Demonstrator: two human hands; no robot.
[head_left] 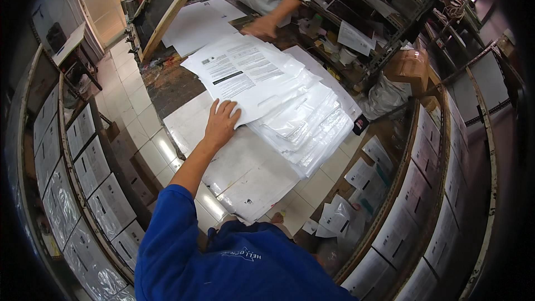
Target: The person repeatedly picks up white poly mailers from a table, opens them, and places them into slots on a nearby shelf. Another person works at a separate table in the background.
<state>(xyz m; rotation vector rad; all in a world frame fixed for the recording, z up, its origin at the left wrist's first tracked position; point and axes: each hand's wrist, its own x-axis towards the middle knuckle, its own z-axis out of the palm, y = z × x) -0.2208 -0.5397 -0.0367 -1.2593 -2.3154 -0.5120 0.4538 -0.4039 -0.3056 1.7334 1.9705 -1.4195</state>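
Note:
My left hand (pixel 221 124) lies at the near left edge of a printed white sheet (pixel 243 72), fingers stretched out and slightly apart, touching its border. That sheet tops a loosely fanned pile. Clear plastic sleeves (pixel 315 131) spread from the pile toward the right and near side, their edges overlapping. Beneath them is a pale, scuffed board (pixel 245 181) on a dark worktable (pixel 177 85). My right hand does not show. Across the table, a co-worker's hand (pixel 263 27) reaches over the far end of the pile.
Racks of printed sheets flank me, one left rack (pixel 67 150) and one right rack (pixel 409 189). A wood-edged frame (pixel 167 17) tilts up at the table's far left. Cluttered shelving (pixel 384 17) and a cardboard box (pixel 408 69) stand at the far right. Tiled floor (pixel 146 125) runs along the left.

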